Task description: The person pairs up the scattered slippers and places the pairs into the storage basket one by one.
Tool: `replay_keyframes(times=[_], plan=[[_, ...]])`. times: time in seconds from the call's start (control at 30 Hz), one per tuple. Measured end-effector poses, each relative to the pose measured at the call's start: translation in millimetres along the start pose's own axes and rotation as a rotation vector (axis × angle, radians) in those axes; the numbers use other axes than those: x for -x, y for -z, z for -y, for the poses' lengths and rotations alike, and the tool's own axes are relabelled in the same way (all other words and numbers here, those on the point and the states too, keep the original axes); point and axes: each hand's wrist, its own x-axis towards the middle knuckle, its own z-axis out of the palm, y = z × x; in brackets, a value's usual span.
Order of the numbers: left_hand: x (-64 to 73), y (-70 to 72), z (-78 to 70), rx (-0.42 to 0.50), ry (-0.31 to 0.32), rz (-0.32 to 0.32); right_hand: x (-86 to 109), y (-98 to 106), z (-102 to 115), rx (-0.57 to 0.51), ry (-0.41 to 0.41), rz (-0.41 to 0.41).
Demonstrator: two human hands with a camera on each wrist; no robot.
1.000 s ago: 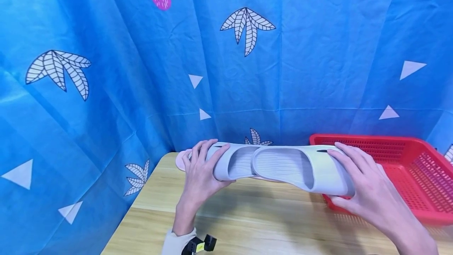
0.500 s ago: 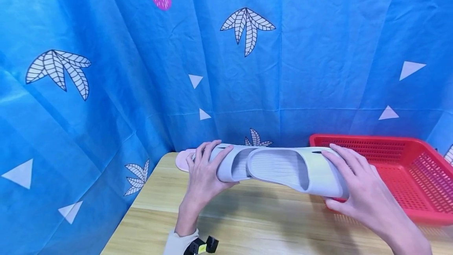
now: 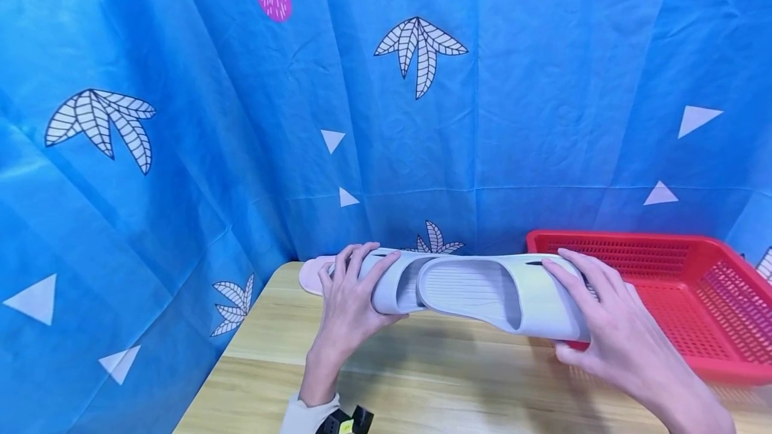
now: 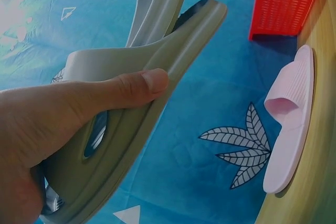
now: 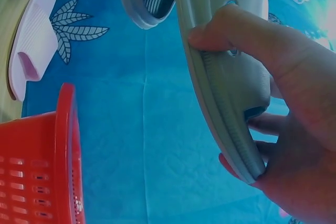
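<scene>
Gray slipper [image 3: 389,290] and second slipper [image 3: 537,297] extend nearly in line, long axes sideways, heels inward; left hand [image 3: 348,303] clamps fingers around the former, right hand [image 3: 621,320] around the latter.

Setting: curtained-off corner, kind of room not determinable; blue hanging cloth [image 3: 543,119], printed with leaves, triangles and pink and black drops, closing the back and left; wood-grain counter [image 3: 259,353] set close before it; red perforated basket [image 3: 712,368] on the counter

Left hand [image 3: 348,307]: we grip, fingers [image 3: 381,268] above our thumb [image 3: 386,320]
Right hand [image 3: 615,330]: we grip likewise
Forearms [image 3: 681,390]: slanting inward below both grips
</scene>
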Motion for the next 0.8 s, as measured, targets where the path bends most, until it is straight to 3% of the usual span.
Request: replay_keyframes(times=[0.47,0.8], plan=[[1.1,0.5,-1.2,-0.015,0.022,0.022,-1.0,-3.0,1.4,-0.027,0.022,-0.01],[2.7,-3.5,-5.6,-0.008,0.057,0.053,-2.2,-2.4,8.1,0.05,0.028,-0.016]])
